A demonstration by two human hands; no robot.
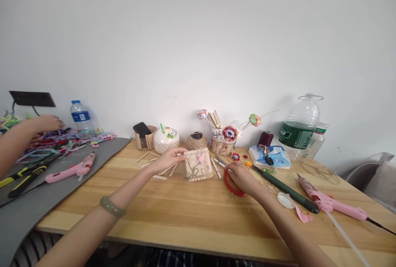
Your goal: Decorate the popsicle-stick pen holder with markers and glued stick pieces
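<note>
My left hand (173, 159) grips the upper left corner of a small craft-stick box (194, 170), pale wood with scalloped stick ends. A pink heart and greenish twine shapes decorate its front. To the right, my right hand (243, 176) is closed on scissors with red loop handles (228, 183), low over the table; part of the handles is hidden under the fingers. White pens (215, 167) lie between the box and the scissors. Loose craft sticks (159, 177) are scattered beside my left hand. A red flower-like piece (236, 156) sits just beyond my right hand.
Along the wall stand a stick holder with a phone (141, 130), a coconut (166, 140), twine (197, 141), a decorated pot (222, 147) and a large bottle (298, 131). A pink glue gun (332, 203) lies right. Another person's hand (49, 123) is over colourful strips at left.
</note>
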